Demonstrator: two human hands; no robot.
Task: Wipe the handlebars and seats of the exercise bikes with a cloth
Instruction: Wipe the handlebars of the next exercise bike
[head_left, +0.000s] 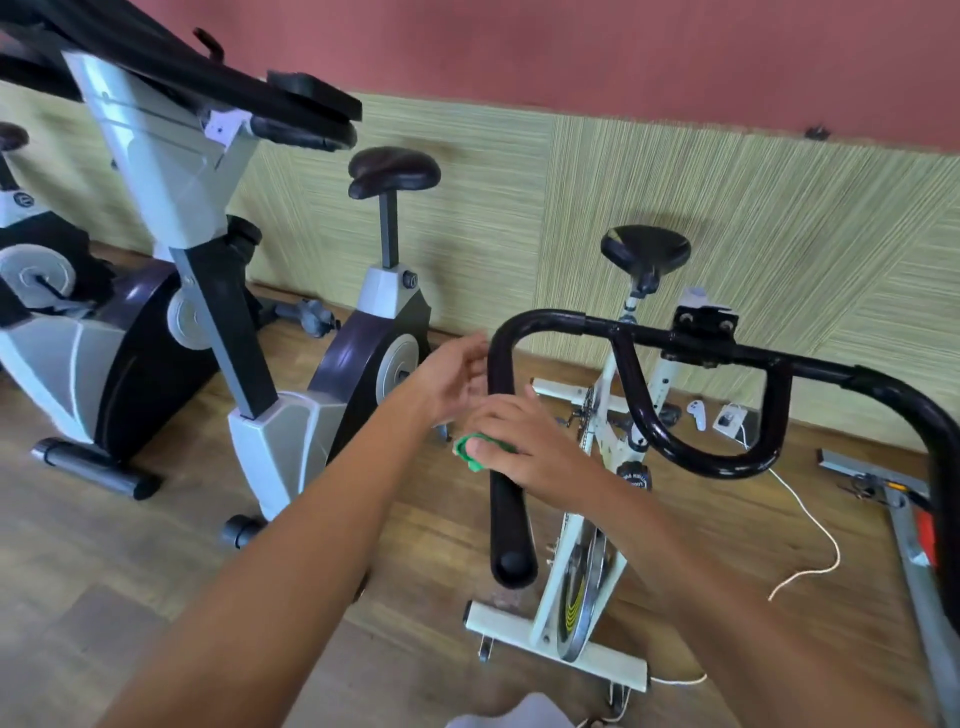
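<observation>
- Handlebar (511, 519): the black near horn points toward the viewer.
- Right hand (535, 452): the fingers curl over the green cloth (475, 453) and clamp it against the horn. The stroke probably works best with the cloth wrapped round the tube and slid lengthwise.
- Left hand (454, 376): the fingers are spread and hold nothing, just beside the bend. This hand could steady the bar.
- Saddle (645, 249): it stands beyond, well apart from the cloth.

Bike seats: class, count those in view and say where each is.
3. The left seat is cut off at the frame edge; the centre seat stands on the grey bike; the right seat tops the white bike. More may lie outside the frame.
</observation>
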